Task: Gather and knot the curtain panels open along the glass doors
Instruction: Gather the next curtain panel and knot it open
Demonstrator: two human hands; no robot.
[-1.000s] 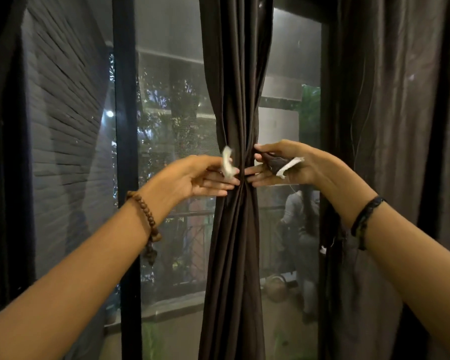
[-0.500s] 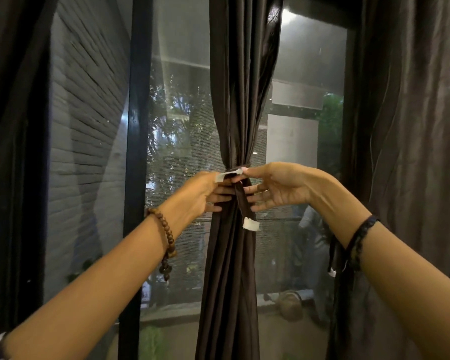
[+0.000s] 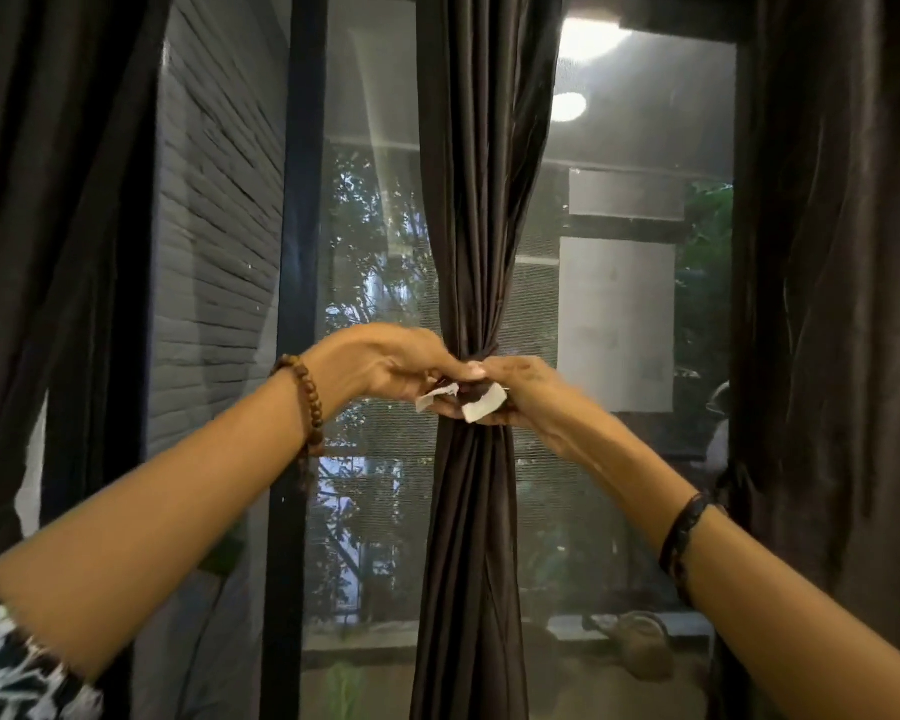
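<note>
Your left hand [image 3: 385, 363] and right hand [image 3: 520, 392] meet at the cinched waist of the dark curtain panel [image 3: 481, 200], which hangs gathered in front of the glass door [image 3: 370, 226]. The fingers of both hands are curled in, pinching the ends of the dark tie band [image 3: 481, 353] wrapped round the fabric just above them; its white tabs [image 3: 481, 407] poke out below your fingers. Motion blur hides the exact grip. A beaded bracelet [image 3: 305, 402] circles your left wrist, a dark braided band [image 3: 681, 532] your right
</note>
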